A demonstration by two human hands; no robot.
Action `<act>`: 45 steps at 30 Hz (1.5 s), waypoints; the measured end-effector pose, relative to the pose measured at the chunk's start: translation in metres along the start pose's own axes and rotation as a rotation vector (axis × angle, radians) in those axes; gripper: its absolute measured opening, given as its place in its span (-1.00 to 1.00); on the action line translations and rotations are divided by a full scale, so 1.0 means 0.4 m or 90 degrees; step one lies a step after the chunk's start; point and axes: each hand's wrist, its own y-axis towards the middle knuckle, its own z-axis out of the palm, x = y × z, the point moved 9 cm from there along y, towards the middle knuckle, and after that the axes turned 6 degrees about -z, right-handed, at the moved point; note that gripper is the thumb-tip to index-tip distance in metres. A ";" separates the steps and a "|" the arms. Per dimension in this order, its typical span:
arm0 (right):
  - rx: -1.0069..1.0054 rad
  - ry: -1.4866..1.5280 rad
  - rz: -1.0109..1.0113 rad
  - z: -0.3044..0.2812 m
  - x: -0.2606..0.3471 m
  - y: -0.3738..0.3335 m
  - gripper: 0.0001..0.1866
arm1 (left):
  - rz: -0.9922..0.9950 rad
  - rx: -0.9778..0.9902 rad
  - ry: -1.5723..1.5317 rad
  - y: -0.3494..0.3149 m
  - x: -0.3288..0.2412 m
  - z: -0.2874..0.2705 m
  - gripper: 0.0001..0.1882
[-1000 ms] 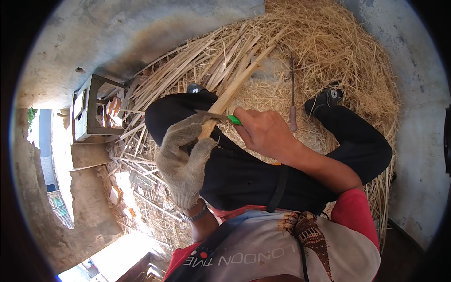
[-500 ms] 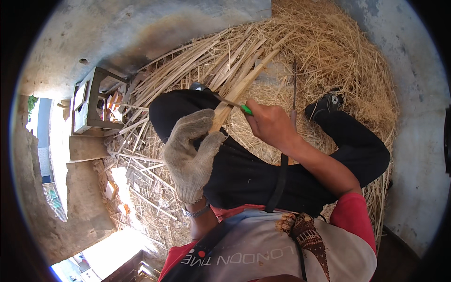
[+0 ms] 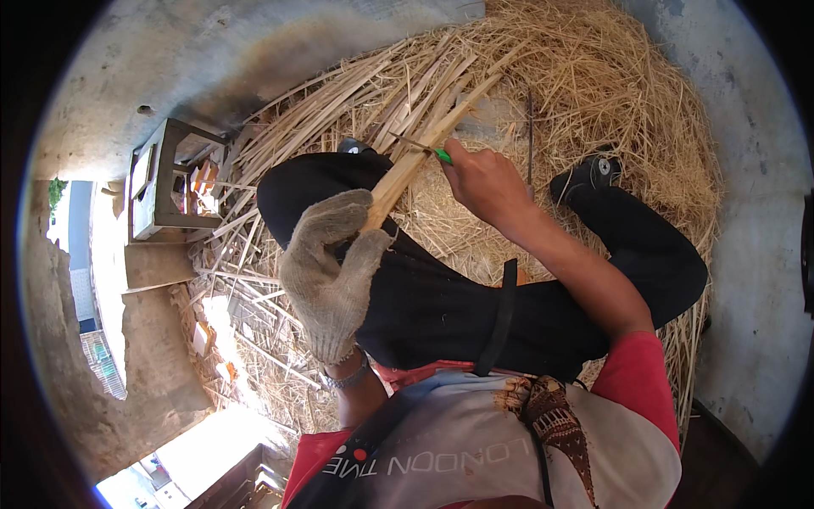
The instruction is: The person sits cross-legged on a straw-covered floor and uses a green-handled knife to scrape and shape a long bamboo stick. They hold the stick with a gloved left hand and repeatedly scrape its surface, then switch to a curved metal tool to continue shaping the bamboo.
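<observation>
My left hand [image 3: 331, 263], in a grey knitted glove, is closed round the near end of a long pale wooden strip [image 3: 398, 178]. The strip slants away to the upper right over the loose strips. My bare right hand [image 3: 492, 187] grips a knife [image 3: 443, 156] by its green handle. The thin blade points left and crosses the strip a good way beyond the glove. My fingers hide most of the handle.
Many split strips [image 3: 407, 76] lie at the far side, beside a heap of straw-like shavings [image 3: 585, 76]. A dark thin rod [image 3: 531, 127] stands out beyond my right hand. A wooden frame stool [image 3: 170, 182] is by the left wall. A black strap [image 3: 500, 322] lies across my leg.
My right hand has pushed the knife away from me along the strip, up and slightly left. My gloved left hand, with the strip, has shifted slightly left.
</observation>
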 end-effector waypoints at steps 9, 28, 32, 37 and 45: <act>-0.014 -0.101 0.107 0.112 -0.255 -0.007 -0.81 | -0.054 0.004 -0.018 0.001 0.044 -0.040 -0.72; -0.076 0.011 -0.013 0.044 -0.053 -0.013 -0.80 | -0.024 0.001 -0.045 0.001 0.021 -0.009 -0.67; -0.030 -0.061 0.070 0.079 -0.210 0.002 -0.83 | -0.093 0.040 -0.050 0.000 0.032 -0.007 -0.67; 0.008 -0.208 0.134 0.127 -0.326 -0.010 -0.80 | -0.064 0.038 -0.044 -0.015 0.037 0.023 -0.66; 0.228 -0.079 0.608 0.084 -0.930 -0.241 -0.49 | 0.005 0.103 0.014 -0.005 0.034 0.038 -0.61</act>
